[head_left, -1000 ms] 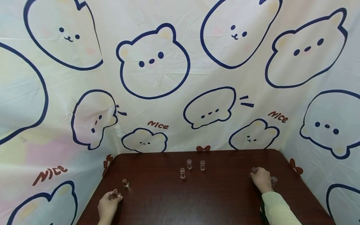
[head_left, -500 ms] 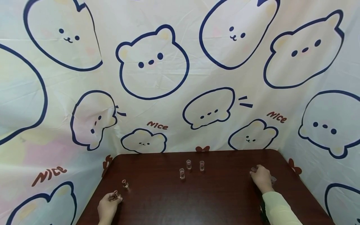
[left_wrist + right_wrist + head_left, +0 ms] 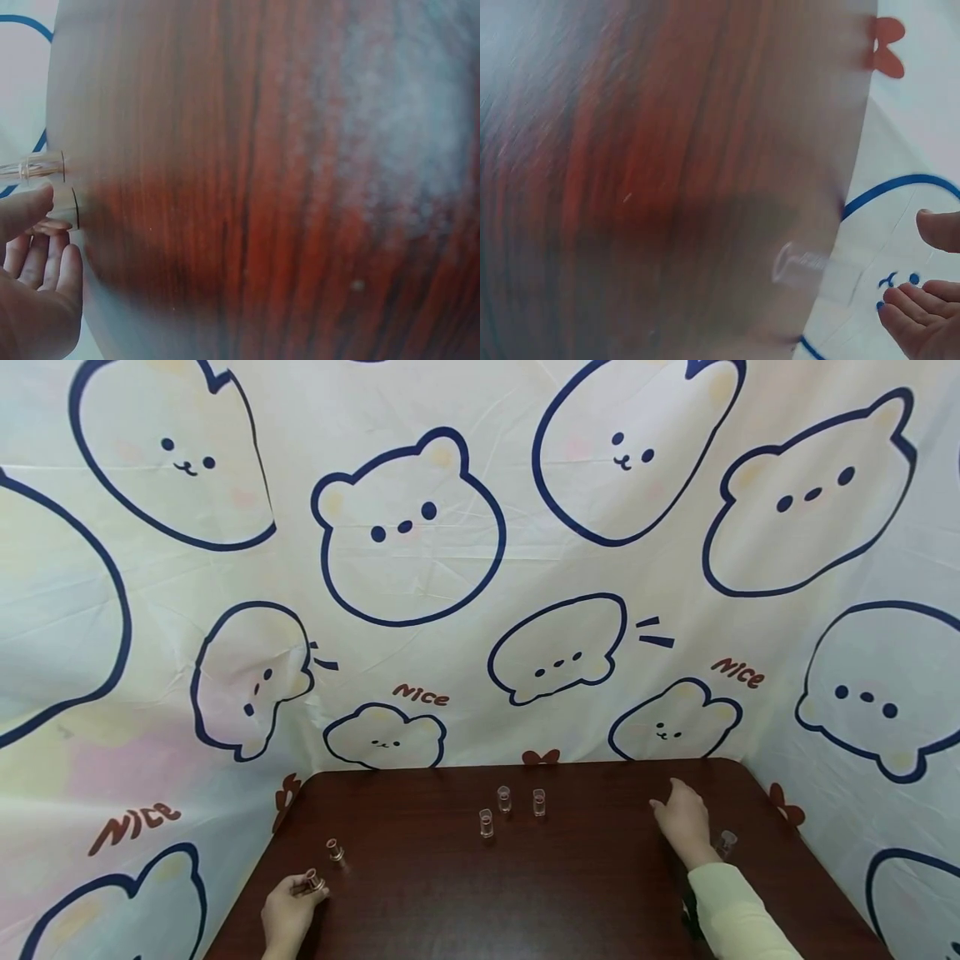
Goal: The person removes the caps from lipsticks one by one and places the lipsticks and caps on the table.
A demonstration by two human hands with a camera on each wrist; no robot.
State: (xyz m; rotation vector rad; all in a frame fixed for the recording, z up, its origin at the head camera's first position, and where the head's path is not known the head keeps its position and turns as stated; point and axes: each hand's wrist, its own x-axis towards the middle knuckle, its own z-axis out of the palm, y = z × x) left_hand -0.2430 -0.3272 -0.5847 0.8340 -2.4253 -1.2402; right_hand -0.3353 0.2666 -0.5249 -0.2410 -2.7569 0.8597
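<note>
At the left of the table my left hand (image 3: pixel 288 910) pinches a small copper-coloured glass-like vessel (image 3: pixel 313 880) between thumb and fingers. Its rim faces up in the head view, and the fingers cover part of its side. A similar copper-coloured vessel (image 3: pixel 334 850) stands just behind it, and both appear side by side by the thumb in the left wrist view. On the right side, my right hand (image 3: pixel 684 827) reaches over the table, thumb and fingers spread, with nothing between them in the right wrist view. A small clear glass (image 3: pixel 726 843) stands beside its wrist.
Three small clear glasses, one of them nearest the front (image 3: pixel 486 823), stand in a loose group at the back middle of the dark wooden table (image 3: pixel 525 902). A printed cloth (image 3: pixel 555 560) with cartoon animals hangs behind and along both sides.
My right hand has released the small clear vessel at its fingertips and moved slightly left and farther back, its fingers spreading. The left hand stays in place with its copper-coloured vessel.
</note>
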